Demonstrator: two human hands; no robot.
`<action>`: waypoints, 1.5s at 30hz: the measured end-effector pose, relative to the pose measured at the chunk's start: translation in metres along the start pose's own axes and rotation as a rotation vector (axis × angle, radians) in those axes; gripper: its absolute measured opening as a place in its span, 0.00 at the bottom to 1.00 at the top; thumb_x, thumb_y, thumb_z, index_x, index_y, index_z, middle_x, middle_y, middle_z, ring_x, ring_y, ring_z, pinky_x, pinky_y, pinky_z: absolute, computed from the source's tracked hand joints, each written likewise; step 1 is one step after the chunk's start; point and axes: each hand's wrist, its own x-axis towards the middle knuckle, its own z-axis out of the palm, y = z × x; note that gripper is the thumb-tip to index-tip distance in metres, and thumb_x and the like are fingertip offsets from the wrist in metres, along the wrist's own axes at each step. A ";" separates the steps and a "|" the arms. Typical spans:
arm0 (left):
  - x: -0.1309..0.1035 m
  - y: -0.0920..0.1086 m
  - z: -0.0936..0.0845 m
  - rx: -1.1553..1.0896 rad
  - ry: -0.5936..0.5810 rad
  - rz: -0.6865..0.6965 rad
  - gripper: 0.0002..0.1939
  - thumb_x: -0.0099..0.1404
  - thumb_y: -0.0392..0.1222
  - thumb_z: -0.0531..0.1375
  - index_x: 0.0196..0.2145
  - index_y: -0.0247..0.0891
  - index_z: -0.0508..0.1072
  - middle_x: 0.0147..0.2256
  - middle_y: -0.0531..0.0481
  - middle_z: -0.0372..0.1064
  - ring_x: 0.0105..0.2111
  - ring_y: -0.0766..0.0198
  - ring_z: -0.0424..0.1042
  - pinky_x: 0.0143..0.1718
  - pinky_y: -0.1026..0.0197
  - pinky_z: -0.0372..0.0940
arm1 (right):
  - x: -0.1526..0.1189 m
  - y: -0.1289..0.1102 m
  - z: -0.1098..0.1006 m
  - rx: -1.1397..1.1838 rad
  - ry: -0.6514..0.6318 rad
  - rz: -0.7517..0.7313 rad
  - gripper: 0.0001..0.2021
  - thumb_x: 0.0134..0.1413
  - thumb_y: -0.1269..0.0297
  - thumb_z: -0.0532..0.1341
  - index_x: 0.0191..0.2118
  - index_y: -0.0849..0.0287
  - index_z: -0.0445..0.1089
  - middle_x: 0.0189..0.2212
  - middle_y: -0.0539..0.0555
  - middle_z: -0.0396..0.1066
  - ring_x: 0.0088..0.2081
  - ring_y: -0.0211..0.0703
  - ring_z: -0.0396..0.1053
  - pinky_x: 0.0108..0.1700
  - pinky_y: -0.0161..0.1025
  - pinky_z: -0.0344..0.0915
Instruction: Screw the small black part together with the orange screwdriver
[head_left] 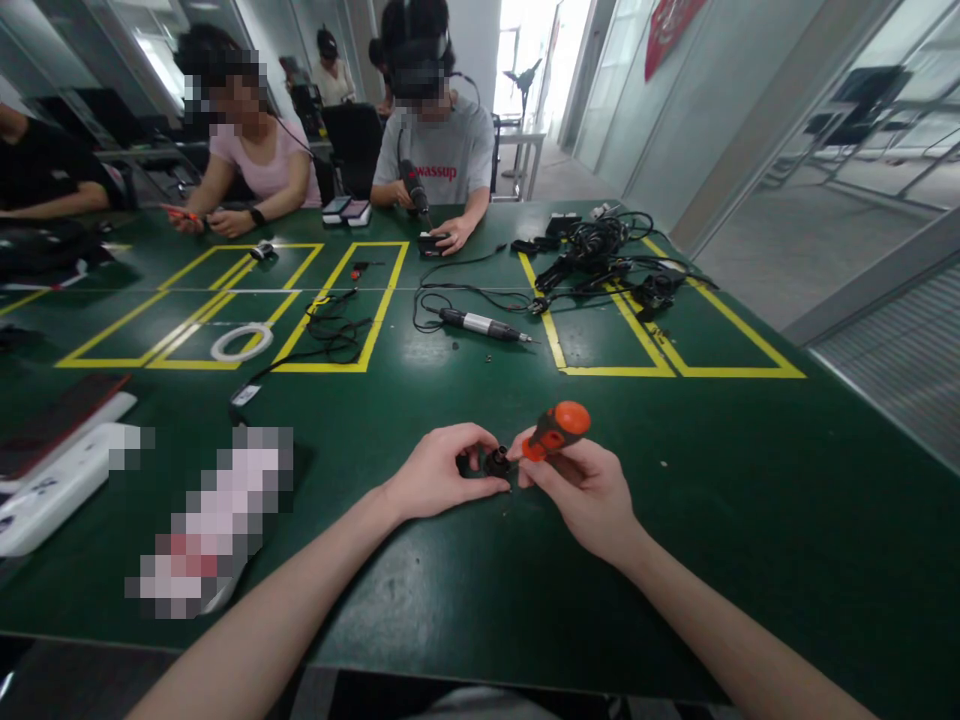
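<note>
My left hand (pixel 450 470) is closed around a small dark round part (pixel 497 462), held low over the green table (pixel 420 590) between thumb and fingers. In my right hand (pixel 581 485) is a screwdriver with an orange and black handle (pixel 556 430). The handle leans up and to the right, while its lower end points at the dark part. Fingers hide most of the shaft, and I cannot make out whether the tip touches the part. A few tiny specks lie on the table near my hands.
An electric screwdriver (pixel 484 325) with a cord lies ahead. Tangled black cables (pixel 600 255) are heaped at the back right. A white tape ring (pixel 241 343) and a black cable (pixel 330 335) lie left, beyond a power strip (pixel 60 490). Across the table, a co-worker (pixel 435 150) holds a power tool.
</note>
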 end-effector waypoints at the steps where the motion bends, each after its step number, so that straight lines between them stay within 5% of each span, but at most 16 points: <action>1: 0.000 0.000 0.000 0.001 -0.002 0.001 0.14 0.60 0.45 0.73 0.40 0.37 0.78 0.34 0.54 0.73 0.31 0.66 0.69 0.34 0.64 0.62 | 0.000 0.000 0.000 -0.008 -0.008 -0.005 0.14 0.67 0.56 0.65 0.31 0.56 0.76 0.30 0.53 0.77 0.27 0.40 0.72 0.32 0.39 0.72; 8: 0.000 0.001 0.000 0.000 -0.005 -0.007 0.14 0.61 0.45 0.72 0.41 0.37 0.77 0.34 0.54 0.72 0.31 0.67 0.68 0.34 0.64 0.61 | -0.004 0.008 0.002 0.071 -0.003 0.000 0.06 0.66 0.59 0.67 0.40 0.56 0.77 0.33 0.53 0.81 0.30 0.40 0.76 0.36 0.38 0.75; 31: 0.000 -0.001 0.001 -0.020 -0.005 0.009 0.13 0.61 0.44 0.72 0.40 0.37 0.78 0.34 0.54 0.73 0.31 0.67 0.68 0.34 0.64 0.62 | -0.001 0.003 0.003 0.108 -0.032 -0.004 0.13 0.70 0.54 0.63 0.36 0.56 0.76 0.28 0.50 0.74 0.28 0.37 0.72 0.32 0.34 0.72; 45: 0.000 0.000 0.000 0.012 0.001 -0.001 0.14 0.60 0.45 0.73 0.40 0.37 0.77 0.33 0.54 0.72 0.31 0.67 0.68 0.34 0.64 0.61 | -0.004 0.005 0.001 0.026 0.025 0.062 0.12 0.61 0.54 0.70 0.33 0.57 0.76 0.30 0.53 0.79 0.30 0.41 0.75 0.35 0.39 0.75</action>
